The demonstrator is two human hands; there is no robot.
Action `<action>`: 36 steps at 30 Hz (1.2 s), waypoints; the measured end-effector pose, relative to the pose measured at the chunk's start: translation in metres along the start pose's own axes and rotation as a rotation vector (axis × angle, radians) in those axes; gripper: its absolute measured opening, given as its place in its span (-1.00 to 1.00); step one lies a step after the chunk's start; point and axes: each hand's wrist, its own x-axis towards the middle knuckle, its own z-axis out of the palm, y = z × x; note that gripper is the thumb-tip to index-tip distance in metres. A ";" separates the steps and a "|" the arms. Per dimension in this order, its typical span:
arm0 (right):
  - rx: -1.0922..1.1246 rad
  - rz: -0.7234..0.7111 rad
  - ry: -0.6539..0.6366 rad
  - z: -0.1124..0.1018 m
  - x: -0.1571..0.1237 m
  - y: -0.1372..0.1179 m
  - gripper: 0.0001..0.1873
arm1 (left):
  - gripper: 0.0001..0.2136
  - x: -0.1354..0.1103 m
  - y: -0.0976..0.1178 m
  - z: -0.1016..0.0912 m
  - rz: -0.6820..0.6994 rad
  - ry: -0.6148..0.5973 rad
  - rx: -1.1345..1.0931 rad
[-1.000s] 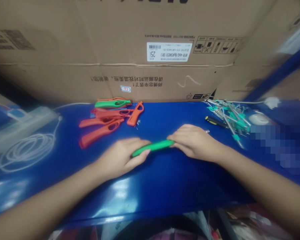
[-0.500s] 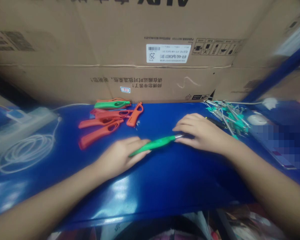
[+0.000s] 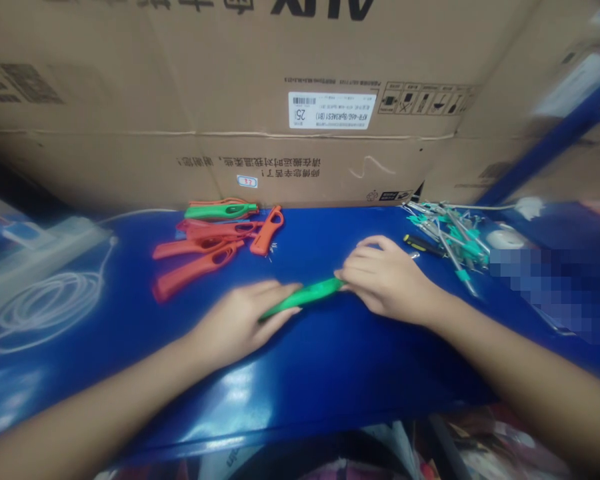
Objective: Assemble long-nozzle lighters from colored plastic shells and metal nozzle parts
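Note:
A green lighter casing [image 3: 313, 295] slants across the middle, clear of the blue tabletop as far as I can tell. My left hand [image 3: 243, 320] is closed around its left end, thumb below and fingers above. My right hand [image 3: 387, 277] has its fingers curled in at the casing's right end, covering that tip. To the left lie several orange lighter casings [image 3: 193, 272] with a green one [image 3: 220, 211] among them. Small metal bits [image 3: 274, 249] are by the nearest orange piece. A black and yellow screwdriver [image 3: 424, 245] rests just beyond my right hand.
Metal rods with teal parts [image 3: 463, 240] are heaped at the back right. A coiled white cable [image 3: 45, 310] and power strip [image 3: 55, 250] lie left. A cardboard box [image 3: 255, 67] walls off the back. A blue post [image 3: 545, 147] slants at the right.
My right hand has come down and left onto the green casing's end, its fingers now curled there. The shiny metal tip seen at that end is now hidden. The left hand keeps its hold.

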 end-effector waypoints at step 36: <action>0.302 0.191 -0.268 -0.006 -0.010 0.036 -0.71 | -0.73 0.006 -0.014 -0.004 -0.091 0.191 0.079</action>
